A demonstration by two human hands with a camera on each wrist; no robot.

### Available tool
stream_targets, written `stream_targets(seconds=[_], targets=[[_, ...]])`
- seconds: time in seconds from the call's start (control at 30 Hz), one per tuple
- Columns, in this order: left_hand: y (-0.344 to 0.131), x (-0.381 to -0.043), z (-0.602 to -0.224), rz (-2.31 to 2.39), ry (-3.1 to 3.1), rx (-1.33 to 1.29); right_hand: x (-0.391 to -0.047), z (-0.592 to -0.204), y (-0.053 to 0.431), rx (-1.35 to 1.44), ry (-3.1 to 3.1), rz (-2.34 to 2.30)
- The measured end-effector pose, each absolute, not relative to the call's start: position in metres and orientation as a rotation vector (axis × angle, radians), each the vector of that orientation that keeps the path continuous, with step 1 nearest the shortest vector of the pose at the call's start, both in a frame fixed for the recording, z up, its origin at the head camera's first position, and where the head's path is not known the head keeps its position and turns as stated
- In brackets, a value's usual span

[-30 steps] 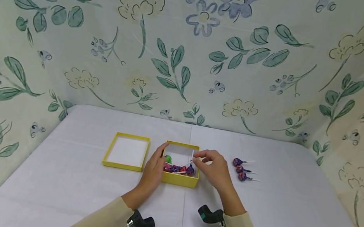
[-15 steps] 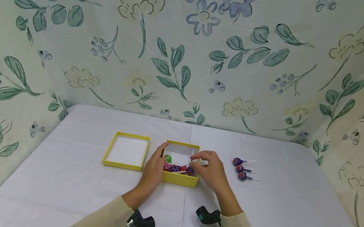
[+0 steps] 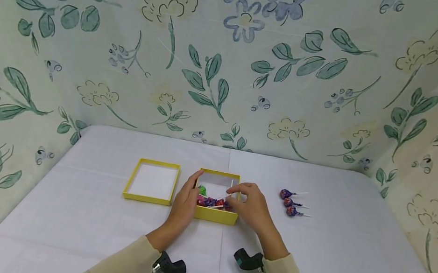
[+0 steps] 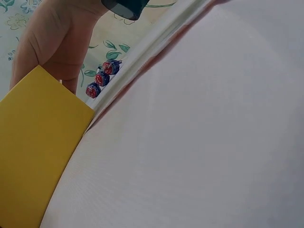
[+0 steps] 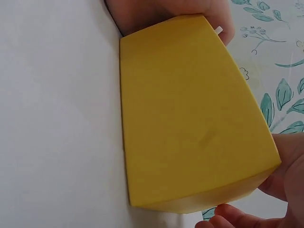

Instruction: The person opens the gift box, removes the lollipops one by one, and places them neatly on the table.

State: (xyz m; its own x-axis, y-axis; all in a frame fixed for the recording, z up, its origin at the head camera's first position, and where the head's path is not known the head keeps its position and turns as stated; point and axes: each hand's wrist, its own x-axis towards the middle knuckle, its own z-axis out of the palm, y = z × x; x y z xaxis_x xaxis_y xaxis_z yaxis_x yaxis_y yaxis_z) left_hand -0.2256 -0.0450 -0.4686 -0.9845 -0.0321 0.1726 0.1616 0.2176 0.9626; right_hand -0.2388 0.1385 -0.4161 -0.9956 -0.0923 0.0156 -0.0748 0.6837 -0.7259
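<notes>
In the head view, an open yellow box (image 3: 213, 216) with a white inside stands mid-table. Several wrapped lollipops (image 3: 215, 203) lie along its near side, and a green one (image 3: 202, 190) sits at the left. My left hand (image 3: 183, 206) holds the box by its left wall, thumb at the rim. My right hand (image 3: 252, 207) reaches over the right wall, with thumb and index finger pinching a lollipop's white stick. That lollipop's head is largely hidden behind the fingers. In the right wrist view, the yellow box wall (image 5: 190, 114) hides the contents, and my right hand (image 5: 285, 185) curves round its corner.
Left of the box lies the yellow-rimmed lid (image 3: 150, 200), inside up. To the right, three purple-wrapped lollipops (image 3: 291, 203) lie in a column, sticks pointing right. White cloth (image 3: 102, 232) covers the table, with a floral curtain (image 3: 224, 99) behind.
My right hand has shifted slightly left and lower into the box, now covering the purple lollipop head that showed at the right end. My left hand and the box have hardly moved.
</notes>
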Motion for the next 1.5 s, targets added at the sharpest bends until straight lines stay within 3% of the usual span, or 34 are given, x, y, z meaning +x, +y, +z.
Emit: stream_targets(seconds=[1.5], targets=[[-0.0454,-0.2255,-0.4658,-1.868,-2.318,-0.125,-0.2388,-0.4061,0.1454,-0.08,2.824,-1.263]])
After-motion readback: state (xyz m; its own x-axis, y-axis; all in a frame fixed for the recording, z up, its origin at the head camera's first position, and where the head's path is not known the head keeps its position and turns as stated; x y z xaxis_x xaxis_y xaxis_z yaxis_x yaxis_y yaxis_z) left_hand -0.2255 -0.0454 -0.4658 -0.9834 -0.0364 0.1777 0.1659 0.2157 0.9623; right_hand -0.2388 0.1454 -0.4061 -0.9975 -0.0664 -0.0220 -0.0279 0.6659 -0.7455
